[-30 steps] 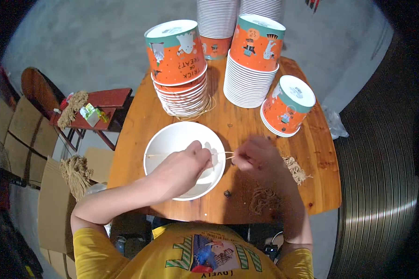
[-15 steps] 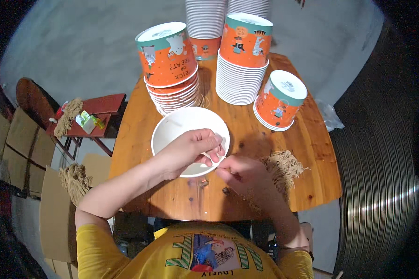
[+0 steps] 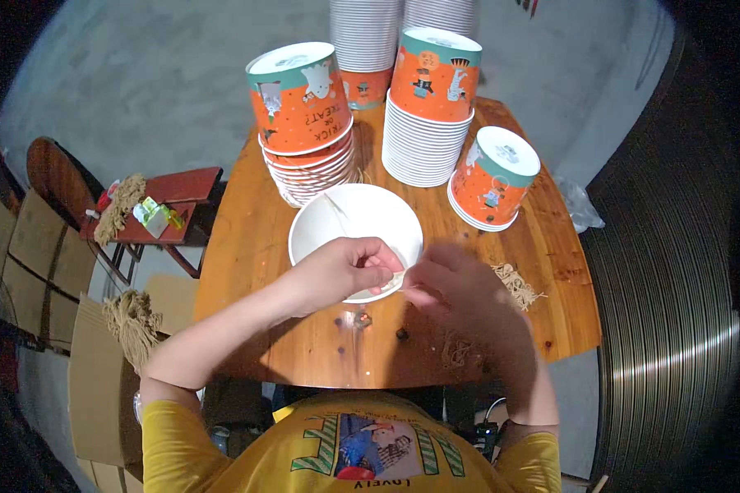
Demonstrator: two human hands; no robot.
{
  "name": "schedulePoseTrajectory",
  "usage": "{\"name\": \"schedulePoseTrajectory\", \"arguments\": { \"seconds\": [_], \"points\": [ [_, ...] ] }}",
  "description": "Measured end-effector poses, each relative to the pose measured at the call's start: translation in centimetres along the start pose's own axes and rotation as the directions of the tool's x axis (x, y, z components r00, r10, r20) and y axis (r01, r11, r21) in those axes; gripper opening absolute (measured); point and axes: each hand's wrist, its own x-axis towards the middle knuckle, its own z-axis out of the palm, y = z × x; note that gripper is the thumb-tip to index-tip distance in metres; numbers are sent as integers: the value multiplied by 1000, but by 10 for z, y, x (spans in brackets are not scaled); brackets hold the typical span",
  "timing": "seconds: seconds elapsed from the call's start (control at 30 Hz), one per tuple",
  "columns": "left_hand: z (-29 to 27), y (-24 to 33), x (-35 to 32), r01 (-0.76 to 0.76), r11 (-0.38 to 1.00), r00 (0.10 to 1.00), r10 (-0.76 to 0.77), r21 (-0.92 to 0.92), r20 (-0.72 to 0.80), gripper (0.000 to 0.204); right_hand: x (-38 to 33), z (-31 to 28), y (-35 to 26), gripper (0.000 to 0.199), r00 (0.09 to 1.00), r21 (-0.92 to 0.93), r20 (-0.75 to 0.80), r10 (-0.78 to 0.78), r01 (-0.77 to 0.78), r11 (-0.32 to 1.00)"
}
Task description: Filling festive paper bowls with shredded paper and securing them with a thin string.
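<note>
A paper bucket (image 3: pixel 316 226), white inside, stands mouth up on the table before me. A thin beige cord (image 3: pixel 337 210) runs down inside it from the far rim. My left hand (image 3: pixel 341 271) reaches over the bucket, thumb and fingers closed in a pinch at the near right rim, where a bit of beige cord shows. Against the same spot, my right hand (image 3: pixel 452 287) has its fingertips pinched together from outside; it is shadowed and slightly blurred, and what it grips is mostly hidden. A bundle of beige cords (image 3: pixel 518 286) lies just beyond my right hand.
Upside-down orange buckets stand around the work: a left stack (image 3: pixel 300 103), a middle stack (image 3: pixel 427 135) and a short right stack (image 3: pixel 497 181). Taller stacks (image 3: pixel 362 41) rise behind. At left, a red bench (image 3: pixel 181 187) holds more cord; further cords hang over a cardboard box (image 3: pixel 99 386).
The bucket has shifted a little to the right and away from me. Both hands moved with it, and the right hand now covers part of the cord bundle.
</note>
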Motion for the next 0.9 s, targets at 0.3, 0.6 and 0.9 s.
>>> {"name": "schedulePoseTrajectory", "arguments": {
  "seconds": [0.3, 0.6, 0.9],
  "points": [
    [14, 9, 7, 45, 948, 998, -30, 316, -53, 16, 20, 7, 25, 16, 999, 162, 4, -33, 32, 986],
    [11, -5, 15, 13, 999, 999, -11, 33, -43, 14, 19, 15, 30, 18, 982, 422, 27, 186, -180, 889],
    [8, 2, 20, 149, 987, 989, -149, -59, 6, 15, -6, 19, 44, 11, 893, 682, 56, 446, -361, 637]
  ]
}}
